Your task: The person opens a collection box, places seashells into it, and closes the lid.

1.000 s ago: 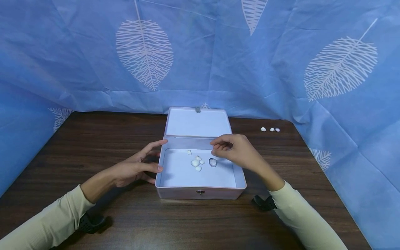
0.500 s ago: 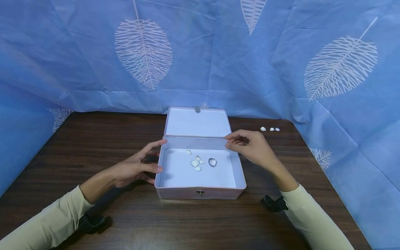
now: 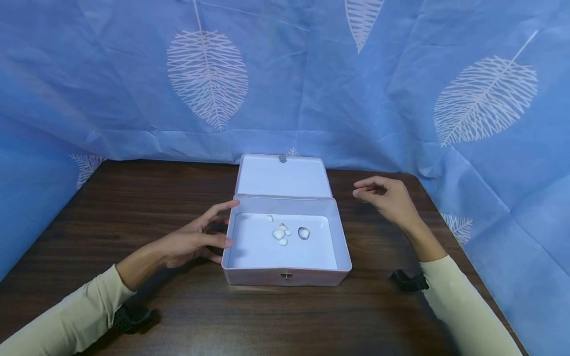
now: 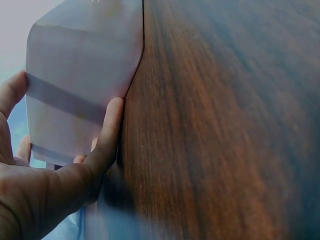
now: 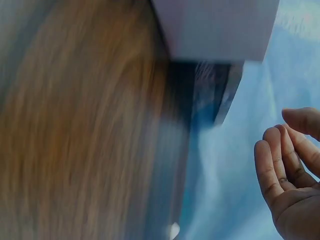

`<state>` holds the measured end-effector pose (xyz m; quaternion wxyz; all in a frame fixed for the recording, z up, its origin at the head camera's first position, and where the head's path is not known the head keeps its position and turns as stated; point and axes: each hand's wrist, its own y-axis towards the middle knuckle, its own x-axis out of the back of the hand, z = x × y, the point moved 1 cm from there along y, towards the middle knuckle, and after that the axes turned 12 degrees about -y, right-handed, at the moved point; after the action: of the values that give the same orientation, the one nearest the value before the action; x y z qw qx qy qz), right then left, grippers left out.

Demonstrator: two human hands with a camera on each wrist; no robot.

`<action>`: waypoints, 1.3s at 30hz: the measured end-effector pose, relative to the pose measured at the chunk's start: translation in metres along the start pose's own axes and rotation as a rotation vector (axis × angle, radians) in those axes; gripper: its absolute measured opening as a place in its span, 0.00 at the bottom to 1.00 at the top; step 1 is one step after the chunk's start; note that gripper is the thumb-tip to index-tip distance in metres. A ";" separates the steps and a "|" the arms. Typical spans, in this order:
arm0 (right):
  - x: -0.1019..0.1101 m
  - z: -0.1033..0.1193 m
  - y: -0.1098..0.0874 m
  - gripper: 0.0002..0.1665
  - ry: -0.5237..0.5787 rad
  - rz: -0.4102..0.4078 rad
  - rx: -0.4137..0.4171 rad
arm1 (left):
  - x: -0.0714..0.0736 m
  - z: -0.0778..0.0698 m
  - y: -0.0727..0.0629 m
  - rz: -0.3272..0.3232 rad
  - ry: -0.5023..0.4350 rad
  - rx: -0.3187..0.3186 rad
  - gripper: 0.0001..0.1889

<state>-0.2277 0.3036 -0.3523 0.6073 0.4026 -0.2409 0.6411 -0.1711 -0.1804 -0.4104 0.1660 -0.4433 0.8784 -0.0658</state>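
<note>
A pale pinkish tin box (image 3: 258, 277) stands on the table with its lid (image 3: 283, 175) tipped back. Inside lie several small white seashells (image 3: 278, 234) and one dark-rimmed shell (image 3: 304, 233). My left hand (image 3: 196, 240) touches the box's left wall with spread fingers; the left wrist view shows the thumb (image 4: 111, 125) lying along that wall. To the right of the box, above the table, hovers my right hand (image 3: 387, 198), fingers loosely bent and nothing visible in them. A white shell (image 5: 173, 231) appears at the bottom of the right wrist view.
The dark wooden table (image 3: 178, 316) carries the box near its middle. A blue cloth (image 3: 285, 79) with white leaf prints hangs behind and along both sides. On the front of the box is a small metal latch (image 3: 286, 276).
My right hand has moved from above the box out to the right, and now hides the shells at the table's back right. My left hand stays on the box.
</note>
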 end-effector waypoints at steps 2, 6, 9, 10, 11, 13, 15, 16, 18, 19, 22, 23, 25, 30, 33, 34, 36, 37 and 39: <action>0.002 -0.011 0.006 0.21 -0.008 0.004 -0.042 | 0.000 0.000 -0.001 0.005 -0.006 -0.005 0.54; 0.007 -0.032 0.015 0.25 -0.034 0.012 -0.104 | 0.000 0.000 -0.001 0.012 -0.012 -0.008 0.53; 0.011 -0.045 0.021 0.25 -0.057 0.010 -0.127 | 0.000 -0.001 0.000 0.008 -0.010 -0.004 0.53; 0.012 -0.049 0.022 0.25 -0.060 0.008 -0.132 | 0.000 -0.001 0.000 0.006 -0.010 -0.001 0.53; 0.013 -0.054 0.024 0.25 -0.062 0.006 -0.136 | 0.000 -0.001 0.000 0.004 -0.010 0.001 0.53; 0.015 -0.063 0.027 0.25 -0.046 0.005 -0.149 | -0.001 -0.001 0.001 0.001 -0.009 0.004 0.53; 0.018 -0.073 0.030 0.26 -0.023 0.005 -0.162 | -0.001 -0.001 0.001 0.000 -0.008 0.004 0.52; 0.019 -0.078 0.032 0.26 -0.011 0.004 -0.170 | -0.001 -0.001 0.001 0.001 -0.008 0.003 0.52; 0.022 -0.088 0.035 0.26 0.019 0.005 -0.192 | -0.001 -0.001 0.001 0.002 -0.008 0.002 0.52; 0.024 -0.093 0.037 0.27 0.028 0.003 -0.201 | -0.001 -0.001 0.001 0.003 -0.009 0.001 0.52; 0.029 -0.107 0.041 0.27 0.043 0.003 -0.230 | 0.000 -0.001 0.001 0.002 -0.012 0.002 0.53; 0.030 -0.111 0.042 0.28 0.041 0.003 -0.237 | 0.000 -0.001 0.000 0.001 -0.013 0.002 0.53; 0.034 -0.120 0.043 0.28 0.031 0.008 -0.252 | 0.000 -0.001 0.000 0.000 -0.016 0.003 0.53; 0.039 -0.138 0.045 0.30 -0.001 0.028 -0.310 | 0.000 -0.001 0.000 -0.001 -0.020 0.008 0.53; 0.040 -0.144 0.045 0.31 0.002 0.026 -0.344 | 0.000 -0.001 0.001 -0.004 -0.019 0.013 0.53; 0.040 -0.146 0.045 0.31 0.000 0.025 -0.353 | 0.000 -0.001 0.001 -0.005 -0.019 0.014 0.53; 0.040 -0.149 0.044 0.32 -0.008 0.030 -0.364 | 0.000 -0.001 0.001 -0.007 -0.020 0.014 0.53; 0.040 -0.150 0.044 0.32 -0.013 0.036 -0.369 | 0.000 -0.001 0.001 -0.007 -0.021 0.014 0.54; 0.040 -0.152 0.044 0.33 -0.033 0.060 -0.379 | 0.000 -0.001 0.001 -0.006 -0.022 0.011 0.54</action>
<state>-0.3019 0.4418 -0.3975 0.6488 0.2842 -0.3791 0.5955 -0.1724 -0.1800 -0.4096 0.1780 -0.4455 0.8749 -0.0663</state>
